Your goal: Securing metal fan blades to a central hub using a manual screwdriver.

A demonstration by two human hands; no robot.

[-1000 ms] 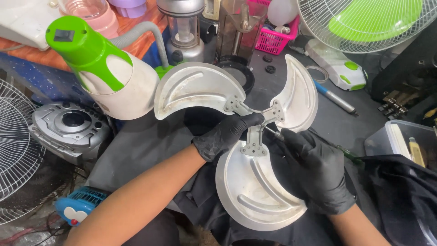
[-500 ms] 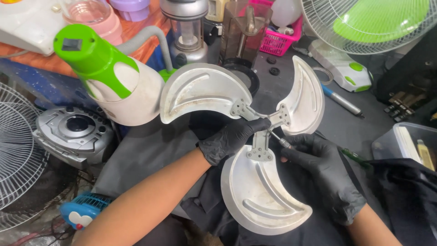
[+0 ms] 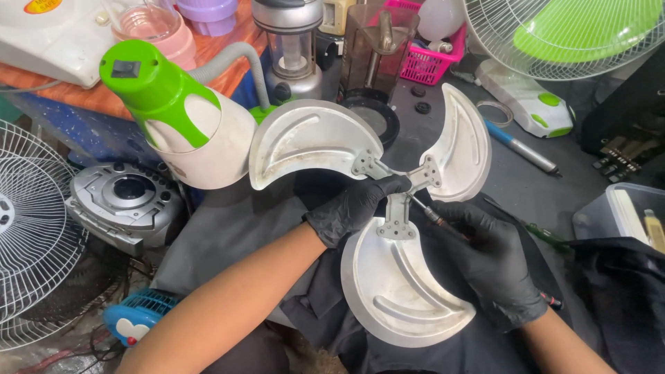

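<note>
A three-bladed metal fan blade (image 3: 402,291) lies over a dark cloth in front of me, its hub near the middle of the view. My left hand (image 3: 353,208), in a black glove, grips the hub from the left with the thumb across its centre. My right hand (image 3: 495,263), also black-gloved, holds a screwdriver (image 3: 433,215) whose tip touches the hub's right side. The screwdriver's handle is mostly hidden in my palm.
A white and green fan motor housing (image 3: 180,125) stands at the left. A wire fan guard (image 3: 34,235) and a grey disc player (image 3: 128,201) lie beside it. At the back stand a lantern (image 3: 291,48), a pink basket (image 3: 426,59) and a green-bladed fan (image 3: 575,34). A pen (image 3: 519,147) lies at right.
The fan blade and both hands sit a little further right and lower in view as the camera shifted. The screwdriver tip stays at the hub.
</note>
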